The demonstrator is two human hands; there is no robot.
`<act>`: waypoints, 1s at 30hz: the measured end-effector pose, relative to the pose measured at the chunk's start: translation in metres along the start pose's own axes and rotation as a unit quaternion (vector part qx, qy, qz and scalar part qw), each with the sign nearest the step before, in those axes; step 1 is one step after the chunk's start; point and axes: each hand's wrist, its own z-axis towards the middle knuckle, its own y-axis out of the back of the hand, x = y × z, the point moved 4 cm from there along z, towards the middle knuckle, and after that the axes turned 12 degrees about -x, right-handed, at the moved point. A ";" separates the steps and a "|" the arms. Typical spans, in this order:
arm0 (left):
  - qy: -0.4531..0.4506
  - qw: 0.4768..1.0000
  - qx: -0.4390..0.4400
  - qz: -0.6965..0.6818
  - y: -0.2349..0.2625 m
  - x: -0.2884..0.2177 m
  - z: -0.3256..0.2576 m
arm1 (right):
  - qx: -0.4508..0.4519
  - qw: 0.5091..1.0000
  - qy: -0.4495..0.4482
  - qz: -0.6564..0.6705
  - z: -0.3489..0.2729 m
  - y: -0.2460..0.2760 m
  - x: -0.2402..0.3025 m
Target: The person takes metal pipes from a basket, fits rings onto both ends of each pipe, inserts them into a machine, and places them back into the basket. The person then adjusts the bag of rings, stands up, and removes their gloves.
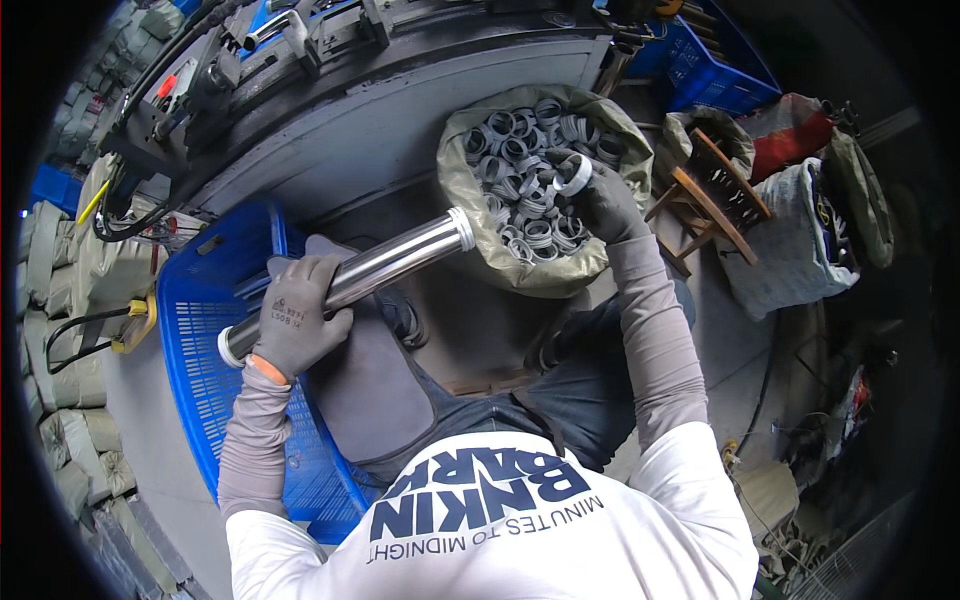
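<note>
A shiny metal tube (405, 260) slants over my lap from lower left to upper right. A white ring (462, 229) caps its far end, and another pale ring (229, 347) sits at its near end. My gloved left hand (300, 318) is wrapped round the tube near its lower end. In my gloved right hand (612, 205) a white plastic ring (573, 176) is pinched between thumb and fingers. That hand hovers at the right side of an open woven sack (540, 280) full of loose grey-white rings (513, 150).
On my left stands a blue plastic crate (190, 385), with a dark pad (375, 400) beside it across my leg. A metal machine bench (370, 125) runs behind the sack. To the right are a wooden stool (715, 200) and a white sack (790, 240). Another blue crate (725, 80) stands far right.
</note>
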 end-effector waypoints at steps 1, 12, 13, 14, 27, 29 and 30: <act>0.000 1.000 0.000 -0.003 0.000 0.000 -0.002 | -0.016 0.938 -0.225 0.264 -0.008 -0.008 -0.004; -0.009 1.000 -0.006 -0.016 0.003 -0.002 0.004 | 0.029 0.912 -0.144 0.382 -0.012 -0.019 0.022; -0.003 1.000 -0.007 -0.009 0.003 0.001 0.009 | 0.014 0.921 -0.137 0.364 -0.010 -0.022 0.025; -0.019 0.999 -0.020 -0.028 0.003 0.004 0.021 | 0.041 0.915 -0.148 0.374 -0.009 -0.022 0.027; 0.017 0.933 -0.275 0.229 0.043 0.094 0.333 | -0.033 0.861 -0.246 0.444 0.003 -0.045 0.012; 0.027 0.921 -0.299 0.249 0.053 0.121 0.366 | -0.012 0.862 -0.245 0.444 0.009 -0.051 0.021; 0.079 0.942 -0.245 0.217 0.048 0.135 0.384 | -0.031 0.871 -0.231 0.432 0.010 -0.046 0.021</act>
